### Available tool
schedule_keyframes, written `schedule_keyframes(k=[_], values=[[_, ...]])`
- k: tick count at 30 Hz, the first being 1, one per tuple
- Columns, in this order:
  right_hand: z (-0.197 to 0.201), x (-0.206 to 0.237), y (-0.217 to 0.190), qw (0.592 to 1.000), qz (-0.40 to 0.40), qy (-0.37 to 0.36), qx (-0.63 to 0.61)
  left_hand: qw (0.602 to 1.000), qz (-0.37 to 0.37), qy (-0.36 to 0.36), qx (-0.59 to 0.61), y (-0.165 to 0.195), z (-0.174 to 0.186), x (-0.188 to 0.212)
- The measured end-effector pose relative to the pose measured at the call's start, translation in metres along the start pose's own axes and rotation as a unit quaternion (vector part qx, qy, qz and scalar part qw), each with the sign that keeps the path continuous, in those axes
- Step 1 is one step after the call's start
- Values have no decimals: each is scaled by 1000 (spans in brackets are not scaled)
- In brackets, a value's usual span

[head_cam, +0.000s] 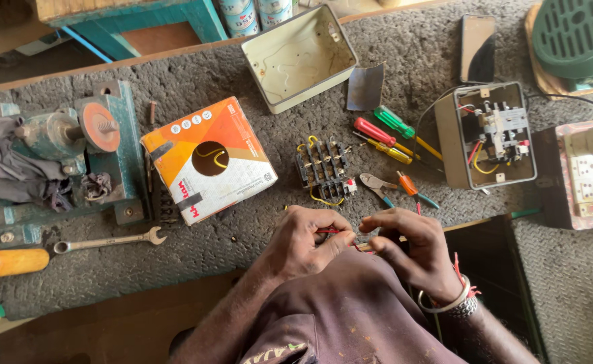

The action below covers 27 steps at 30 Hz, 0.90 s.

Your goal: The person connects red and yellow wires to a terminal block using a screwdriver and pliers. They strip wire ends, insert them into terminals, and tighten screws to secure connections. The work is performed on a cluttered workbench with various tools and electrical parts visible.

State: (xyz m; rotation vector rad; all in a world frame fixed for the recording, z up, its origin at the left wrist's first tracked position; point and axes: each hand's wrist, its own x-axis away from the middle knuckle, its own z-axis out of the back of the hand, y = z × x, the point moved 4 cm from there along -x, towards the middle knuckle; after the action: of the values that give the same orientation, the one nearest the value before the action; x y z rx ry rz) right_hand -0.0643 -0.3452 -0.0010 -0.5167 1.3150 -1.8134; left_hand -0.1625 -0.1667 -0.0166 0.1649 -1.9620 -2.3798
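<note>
Bench: dark, rough-topped, crowded with tools.
Green vise at far left, grey rag draped over it.
Orange-white wire box left of centre, yellow wire showing through round hole.
Empty metal enclosure at top; second enclosure with wired switchgear at right.
Black contactor block just beyond hands.
Spanner near front left edge.
Screwdrivers, red, green, yellow handles, right of block.
Left hand fingers pressed together, pinching thin red wire.
Right hand curled, pinching same wire's other end, above lap at bench edge.
</note>
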Motion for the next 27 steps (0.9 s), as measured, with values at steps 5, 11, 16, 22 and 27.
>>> schedule_keyframes(k=[5, 11, 16, 22, 27], values=[[18, -7, -15, 996, -31, 71, 46, 998, -50, -9, -33, 23, -11, -31], [88, -1, -47, 869, 111, 318, 363, 961, -273, -40, 7, 84, -42, -135], [145, -14, -58, 721, 124, 492, 471, 822, -540, 70, -164, 139, -70, -189], [146, -49, -13, 849, 80, 493, 173, 730, -628, 70, -262, 116, -63, -249], [93, -68, 7, 887, 44, 342, 307, 861, -408, 34, -302, 36, 4, -281]])
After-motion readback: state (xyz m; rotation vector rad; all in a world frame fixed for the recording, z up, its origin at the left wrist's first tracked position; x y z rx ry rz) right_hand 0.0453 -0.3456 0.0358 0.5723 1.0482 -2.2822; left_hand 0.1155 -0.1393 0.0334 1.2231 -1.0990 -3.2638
